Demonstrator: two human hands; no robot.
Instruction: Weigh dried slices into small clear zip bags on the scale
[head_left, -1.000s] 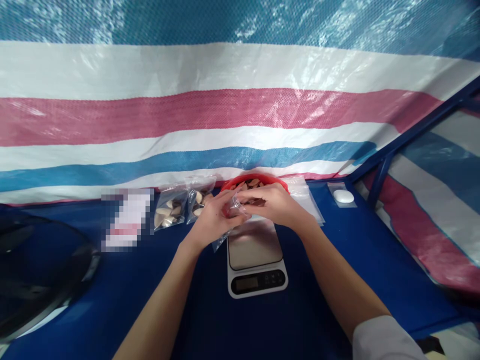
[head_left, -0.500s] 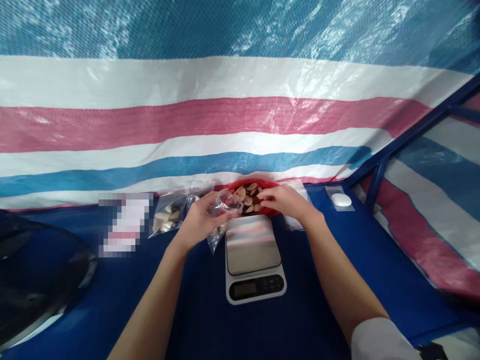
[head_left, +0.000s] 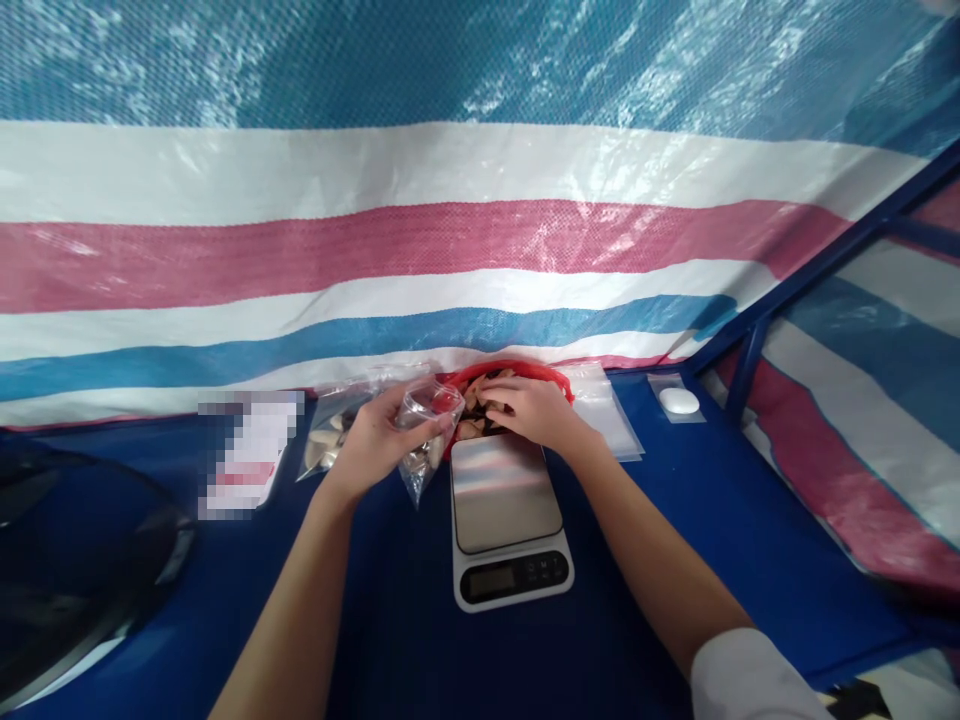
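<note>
My left hand (head_left: 379,440) is closed around the upper part of a small clear plastic bag (head_left: 420,462). The bag's mouth gapes toward the right and pale brown pieces lie in its bottom. My right hand (head_left: 536,408) reaches over a red container (head_left: 564,380) of brown, flat dried slices (head_left: 472,400). Its fingers are bent and apart among the slices, with the tips partly hidden. Just in front of the container stands a white digital scale (head_left: 506,500) with a bare metal plate. Its display looks dark.
Clear bags of pale pieces (head_left: 322,445) lie left of my left hand. Flat clear bags (head_left: 611,420) lie right of the container. Farther right is a white round object (head_left: 679,401) on clear plastic. A blurred card (head_left: 259,450) and a dark round object (head_left: 82,570) are at left.
My right hand has moved left and farther over the slices, its fingers spreading. My left hand has shifted slightly left and down with the clear bag.
</note>
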